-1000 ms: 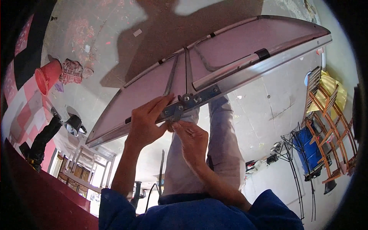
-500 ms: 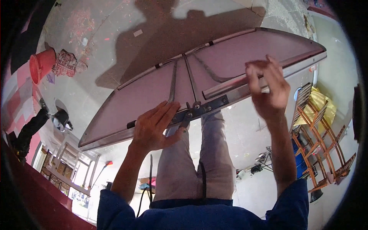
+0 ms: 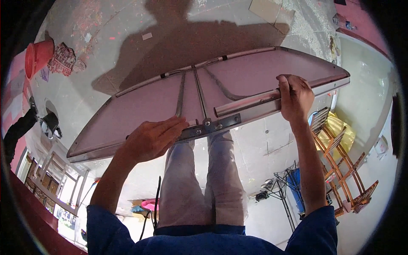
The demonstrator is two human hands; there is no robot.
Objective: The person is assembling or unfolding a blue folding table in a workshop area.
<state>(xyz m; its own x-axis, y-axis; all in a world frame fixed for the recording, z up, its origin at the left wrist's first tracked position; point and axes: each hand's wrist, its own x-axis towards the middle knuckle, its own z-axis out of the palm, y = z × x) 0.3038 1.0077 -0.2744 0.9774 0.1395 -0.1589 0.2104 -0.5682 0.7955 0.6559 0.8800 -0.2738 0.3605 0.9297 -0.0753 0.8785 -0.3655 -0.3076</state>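
Before my legs, a folding table (image 3: 144, 104) is tilted with its pale pinkish underside showing, thin tube legs folded against it. A dark hinge bracket (image 3: 229, 122) with bolts sits midway along the near metal rim. Just left of that bracket, my left hand (image 3: 148, 138) grips the rim, fingers together and thumb hidden below. Farther right, my right hand (image 3: 297, 97) is closed around the rim at a folded metal leg (image 3: 246, 103), its thumb on the near side. Whatever lies under the palms is out of sight.
A red bucket (image 3: 38, 57) and a lump of rubble (image 3: 62, 58) rest on the floor at far left. Wooden folding racks (image 3: 346, 161) and yellow cloth (image 3: 344, 135) lie to the right. Dark metal stands (image 3: 282, 187) are beside my right forearm.
My right hand has come down from above the rim and closed on it. The left hand has slid left and its fingers have drawn together. The table appears shifted left in view.
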